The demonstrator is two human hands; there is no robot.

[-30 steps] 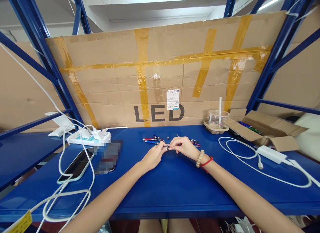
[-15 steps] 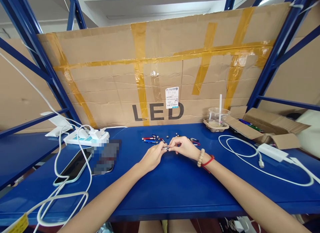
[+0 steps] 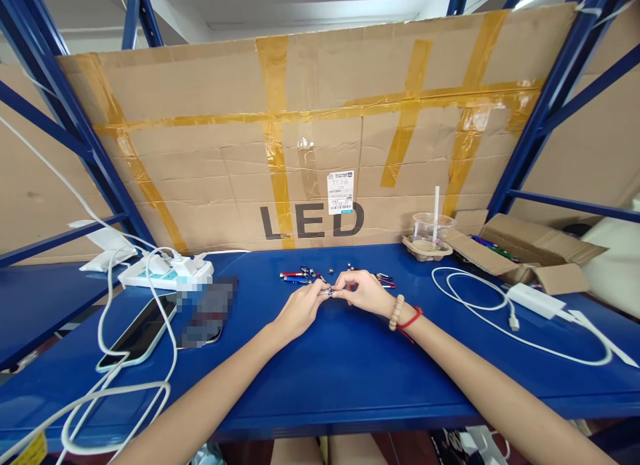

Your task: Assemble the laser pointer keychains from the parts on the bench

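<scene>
Both my hands meet at the middle of the blue shelf top (image 3: 340, 372). My left hand (image 3: 298, 310) and my right hand (image 3: 364, 292) pinch a small silver metal part (image 3: 331, 292) between their fingertips, each from its own side. Just behind the hands lie several small pen-like sticks and keychain pieces (image 3: 299, 276), red, blue and silver, and more of them (image 3: 384, 280) show past my right hand. A bead bracelet and a red string circle my right wrist (image 3: 403, 314).
A phone (image 3: 137, 332) and a blurred dark item lie at the left, near a white power strip (image 3: 167, 272) with looping cables. A plastic cup with a straw (image 3: 433, 232), an open cardboard box (image 3: 530, 252) and a white charger cable (image 3: 500, 312) sit right. Taped cardboard marked LED stands behind.
My hands stay together on the small silver part, with only slight finger shifts. The view has tilted and drifted a little, so everything sits slightly lower-left to higher in the picture.
</scene>
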